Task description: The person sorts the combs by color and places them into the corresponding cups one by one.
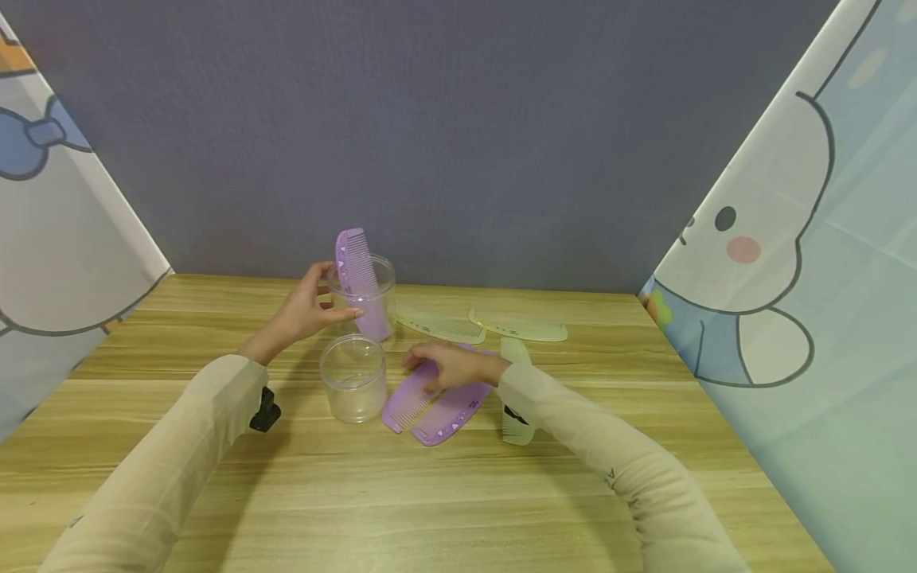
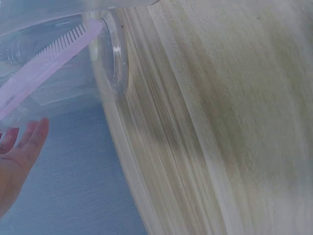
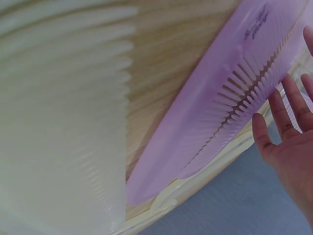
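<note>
In the head view my left hand point(image 1: 304, 312) holds the far clear plastic cup point(image 1: 384, 278), thumb in front and fingers round its back left side. A purple comb point(image 1: 353, 259) stands tilted inside, its top above the rim; the left wrist view shows this comb point(image 2: 54, 56) through the clear wall. My right hand point(image 1: 451, 364) is over two purple combs point(image 1: 458, 410) lying side by side, teeth facing each other. In the right wrist view its loosely bent fingers point(image 3: 281, 115) are by one comb's edge; whether they touch it, I cannot tell.
A second clear cup point(image 1: 353, 382) stands upright in front of the first, left of the purple combs. Two pale green combs, one left point(image 1: 440, 326) and one right point(image 1: 519, 328), lie behind. Another pale green comb point(image 1: 517, 354) lies partly under the right forearm. A grey wall point(image 1: 430, 143) closes the back.
</note>
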`<action>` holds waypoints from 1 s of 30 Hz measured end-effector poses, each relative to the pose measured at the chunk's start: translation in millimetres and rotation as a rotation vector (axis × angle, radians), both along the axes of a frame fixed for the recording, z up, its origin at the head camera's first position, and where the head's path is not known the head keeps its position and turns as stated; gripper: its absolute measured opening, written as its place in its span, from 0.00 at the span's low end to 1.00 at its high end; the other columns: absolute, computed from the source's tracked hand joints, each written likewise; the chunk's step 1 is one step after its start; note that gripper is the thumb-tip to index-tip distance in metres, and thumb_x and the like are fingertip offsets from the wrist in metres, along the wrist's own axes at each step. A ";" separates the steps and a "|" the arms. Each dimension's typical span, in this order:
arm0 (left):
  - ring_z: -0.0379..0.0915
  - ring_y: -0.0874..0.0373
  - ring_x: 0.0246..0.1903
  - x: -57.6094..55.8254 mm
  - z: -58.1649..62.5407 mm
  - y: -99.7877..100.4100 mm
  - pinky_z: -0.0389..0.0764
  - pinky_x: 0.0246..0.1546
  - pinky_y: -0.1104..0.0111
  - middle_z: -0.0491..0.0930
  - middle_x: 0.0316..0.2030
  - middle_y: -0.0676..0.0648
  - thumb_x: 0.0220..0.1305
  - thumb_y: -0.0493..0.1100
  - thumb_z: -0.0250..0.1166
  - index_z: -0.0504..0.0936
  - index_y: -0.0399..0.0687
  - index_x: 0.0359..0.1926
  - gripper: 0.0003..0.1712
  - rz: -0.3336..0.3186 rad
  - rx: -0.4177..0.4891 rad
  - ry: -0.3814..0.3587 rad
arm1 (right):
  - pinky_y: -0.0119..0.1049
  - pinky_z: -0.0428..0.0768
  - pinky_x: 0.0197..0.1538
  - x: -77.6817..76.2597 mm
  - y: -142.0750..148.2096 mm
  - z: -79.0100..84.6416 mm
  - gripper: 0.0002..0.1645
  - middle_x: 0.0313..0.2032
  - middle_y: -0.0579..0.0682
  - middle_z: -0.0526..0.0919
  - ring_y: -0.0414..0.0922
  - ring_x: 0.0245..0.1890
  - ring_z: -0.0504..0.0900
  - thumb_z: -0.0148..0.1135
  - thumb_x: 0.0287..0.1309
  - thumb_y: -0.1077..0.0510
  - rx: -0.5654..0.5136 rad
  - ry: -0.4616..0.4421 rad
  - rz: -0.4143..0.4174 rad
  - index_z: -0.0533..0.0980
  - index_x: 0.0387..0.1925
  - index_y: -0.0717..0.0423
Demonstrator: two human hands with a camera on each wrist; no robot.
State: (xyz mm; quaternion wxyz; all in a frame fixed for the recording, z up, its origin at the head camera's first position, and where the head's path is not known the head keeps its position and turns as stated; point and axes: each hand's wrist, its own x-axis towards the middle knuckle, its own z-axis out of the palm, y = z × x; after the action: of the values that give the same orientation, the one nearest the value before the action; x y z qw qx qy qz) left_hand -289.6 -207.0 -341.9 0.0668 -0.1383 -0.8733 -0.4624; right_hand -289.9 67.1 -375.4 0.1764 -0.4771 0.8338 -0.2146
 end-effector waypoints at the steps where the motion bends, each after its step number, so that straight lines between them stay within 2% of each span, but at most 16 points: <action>1: 0.58 0.31 0.59 0.1 0.1 0.0 0.71 0.55 0.46 0.55 0.62 0.31 0.47 0.48 0.72 0.47 0.35 0.66 0.56 0.001 -0.001 0.000 | 0.32 0.67 0.64 0.5 -0.1 0.3 0.30 0.52 0.51 0.77 0.44 0.55 0.73 0.67 0.45 0.65 0.007 0.003 -0.001 0.70 0.53 0.61; 9: 0.59 0.31 0.59 1.7 1.3 0.7 0.72 0.55 0.47 0.56 0.62 0.30 0.46 0.48 0.73 0.47 0.35 0.66 0.55 0.002 -0.006 0.002 | 0.33 0.65 0.66 3.0 -0.1 5.4 0.30 0.53 0.47 0.76 0.43 0.57 0.70 0.68 0.46 0.63 0.087 0.062 0.026 0.71 0.53 0.56; 19: 0.59 0.31 0.59 2.2 2.0 0.9 0.72 0.54 0.47 0.56 0.62 0.30 0.46 0.46 0.73 0.48 0.34 0.66 0.54 0.001 -0.008 0.010 | 0.31 0.66 0.64 1.4 -3.4 7.2 0.29 0.52 0.45 0.76 0.40 0.56 0.71 0.69 0.45 0.62 0.137 0.079 0.047 0.72 0.52 0.53; 30: 0.59 0.31 0.59 1.4 1.7 0.8 0.72 0.54 0.47 0.56 0.62 0.30 0.46 0.47 0.73 0.48 0.34 0.66 0.55 0.001 -0.012 0.013 | 0.44 0.63 0.64 2.4 -7.8 9.2 0.29 0.51 0.41 0.72 0.41 0.58 0.65 0.69 0.43 0.62 0.202 0.132 0.053 0.74 0.51 0.45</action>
State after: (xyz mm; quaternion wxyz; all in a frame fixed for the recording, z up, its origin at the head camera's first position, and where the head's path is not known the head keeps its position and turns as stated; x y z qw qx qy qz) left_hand -288.2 -206.2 -340.2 0.0720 -0.1411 -0.8756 -0.4564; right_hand -287.4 59.3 -366.2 0.1740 -0.4920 0.8480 -0.0927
